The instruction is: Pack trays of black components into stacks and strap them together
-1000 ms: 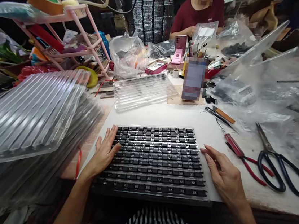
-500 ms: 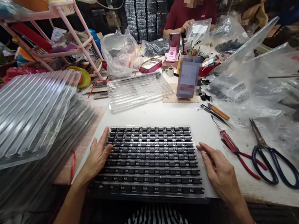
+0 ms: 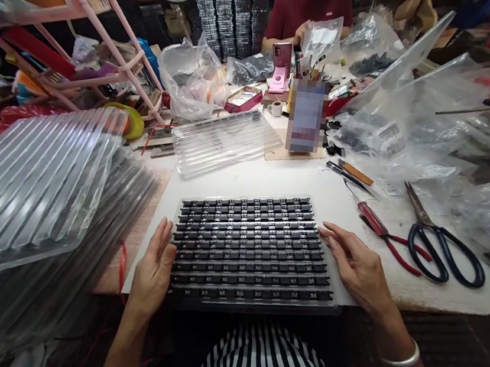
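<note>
A clear plastic tray (image 3: 334,289) lies before me, its long grooves filled with rows of small black parts (image 3: 251,238) that look like electronic components. Along the tray's left side stands my left hand (image 3: 154,265), fingers stretched upward and thumb against the edge. My right hand (image 3: 357,269) rests at the right side, fingers extended and lightly bent, fingertips at the tray's edge. Neither hand is wrapped round anything. The tray's near edge reaches the front of the white work surface (image 3: 237,173).
Stacked clear trays (image 3: 39,182) stand at left below a pink rack (image 3: 115,36). Another clear tray (image 3: 228,140) lies behind. Scissors (image 3: 431,230), pliers (image 3: 405,257) and a screwdriver (image 3: 372,217) lie at right. A phone (image 3: 307,116) stands ahead; a person (image 3: 310,13) sits opposite.
My left thumb has slid off the tray's top to its left edge, and that hand is lower. The tray sits slightly further right on the surface. The view has shifted a little.
</note>
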`<state>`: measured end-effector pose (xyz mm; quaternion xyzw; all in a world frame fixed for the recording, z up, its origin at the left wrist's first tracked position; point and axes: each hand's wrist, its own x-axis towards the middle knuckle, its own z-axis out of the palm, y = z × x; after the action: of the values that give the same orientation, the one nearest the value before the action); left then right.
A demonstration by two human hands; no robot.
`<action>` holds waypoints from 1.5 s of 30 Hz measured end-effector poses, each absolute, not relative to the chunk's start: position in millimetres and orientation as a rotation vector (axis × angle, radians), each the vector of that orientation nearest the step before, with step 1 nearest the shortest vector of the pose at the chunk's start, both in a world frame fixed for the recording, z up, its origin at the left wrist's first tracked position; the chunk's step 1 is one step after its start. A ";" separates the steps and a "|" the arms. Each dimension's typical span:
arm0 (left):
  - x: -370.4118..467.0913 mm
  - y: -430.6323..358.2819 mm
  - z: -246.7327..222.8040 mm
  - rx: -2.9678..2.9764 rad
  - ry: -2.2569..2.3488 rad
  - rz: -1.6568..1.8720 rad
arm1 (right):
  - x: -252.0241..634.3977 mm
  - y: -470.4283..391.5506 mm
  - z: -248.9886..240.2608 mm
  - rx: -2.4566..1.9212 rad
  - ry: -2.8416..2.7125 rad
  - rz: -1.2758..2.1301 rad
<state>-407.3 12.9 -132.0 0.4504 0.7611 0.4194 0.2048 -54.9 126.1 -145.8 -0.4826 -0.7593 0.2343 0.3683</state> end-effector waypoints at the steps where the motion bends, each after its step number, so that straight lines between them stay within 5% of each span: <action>1: -407.3 16.5 -131.7 1.281 2.110 1.168 | -54.7 125.7 -145.3 -1.237 -1.952 0.598; 20: -381.1 20.3 -133.9 2.233 2.264 0.122 | -53.4 127.0 -150.1 -1.226 -1.941 0.550; 45: -409.7 -25.5 -139.8 2.068 2.275 0.493 | -52.2 127.7 -150.4 -1.194 -1.932 0.539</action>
<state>-409.7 -25.5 -139.8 0.6642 0.7305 0.1583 0.0140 -52.2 127.7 -150.4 -0.4704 -0.7611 0.2122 0.3928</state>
